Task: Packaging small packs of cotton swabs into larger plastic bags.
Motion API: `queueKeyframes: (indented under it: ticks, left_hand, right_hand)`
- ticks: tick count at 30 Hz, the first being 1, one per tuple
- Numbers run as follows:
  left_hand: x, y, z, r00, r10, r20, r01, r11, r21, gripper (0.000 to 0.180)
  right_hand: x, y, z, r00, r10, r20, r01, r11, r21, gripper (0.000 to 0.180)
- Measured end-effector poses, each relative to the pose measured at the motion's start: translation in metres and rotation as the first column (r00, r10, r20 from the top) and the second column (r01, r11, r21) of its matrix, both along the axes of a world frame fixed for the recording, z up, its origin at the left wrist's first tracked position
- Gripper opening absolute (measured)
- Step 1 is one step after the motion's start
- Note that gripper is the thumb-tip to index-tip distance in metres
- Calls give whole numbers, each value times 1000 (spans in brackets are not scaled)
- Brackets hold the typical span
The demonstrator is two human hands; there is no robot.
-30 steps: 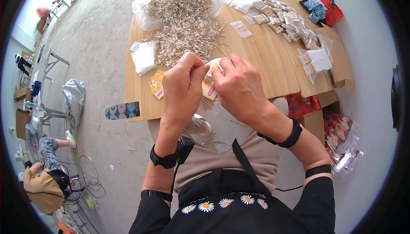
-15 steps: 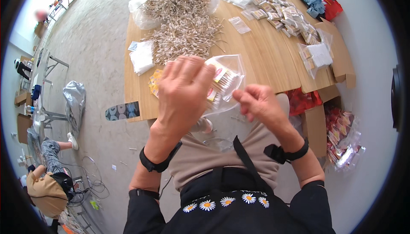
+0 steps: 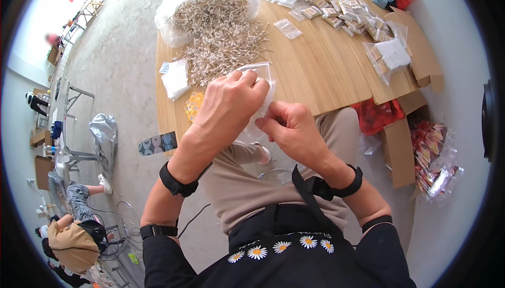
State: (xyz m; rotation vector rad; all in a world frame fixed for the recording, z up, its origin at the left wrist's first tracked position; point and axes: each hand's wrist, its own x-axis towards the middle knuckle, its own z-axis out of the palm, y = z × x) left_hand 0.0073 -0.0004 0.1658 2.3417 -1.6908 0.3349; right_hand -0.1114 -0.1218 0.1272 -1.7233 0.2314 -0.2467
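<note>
My left hand [image 3: 229, 104] is closed with its fingers curled down on a clear plastic bag [image 3: 264, 71] at the near edge of the table. My right hand [image 3: 292, 127] pinches the bag's near right side between thumb and fingers. What lies inside the bag is mostly hidden behind my hands. Small yellow cards [image 3: 193, 107] lie just left of my left hand. Beyond my hands spreads a heap of loose cotton swabs [image 3: 223, 51], spilling from a large clear plastic sack [image 3: 167, 25].
White plastic bags [image 3: 176, 80] lie at the table's left. Several filled swab packets [image 3: 350, 14] are piled far right, near a single flat bag [image 3: 288, 28]. An open carton [image 3: 397, 151] and red packaging [image 3: 376, 115] stand right of my legs. Another person [image 3: 73, 246] is at lower left.
The bag has turned upright between my hands, and the swab packs seen in it before are now hidden. My right hand has moved left and closed on the bag's side.
</note>
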Motion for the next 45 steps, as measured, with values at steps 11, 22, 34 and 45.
queueKeyframes:
  ticks: [11, 22, 34, 45]
  left_hand:
    - [0, 4, -7, 992, -20, -121, 10, 997, -81, 12]
    - [-22, 50, 1, 970, -38, -240, 30, 999, -38, 22]
    - [-31, 66, -21, 982, -41, -187, 42, 999, 4, 41]
    - [-34, 69, -35, 994, 20, -108, -28, 997, -77, 30]
  right_hand:
    - [-4, -9, 21, 999, -40, 24, 46, 917, -397, 21]
    - [49, -18, 34, 827, 468, 313, 232, 224, -947, 9]
    - [69, -15, 17, 921, 375, 105, 28, 205, -978, 6]
    - [65, -5, 16, 945, 297, 135, 4, 404, -915, 4]
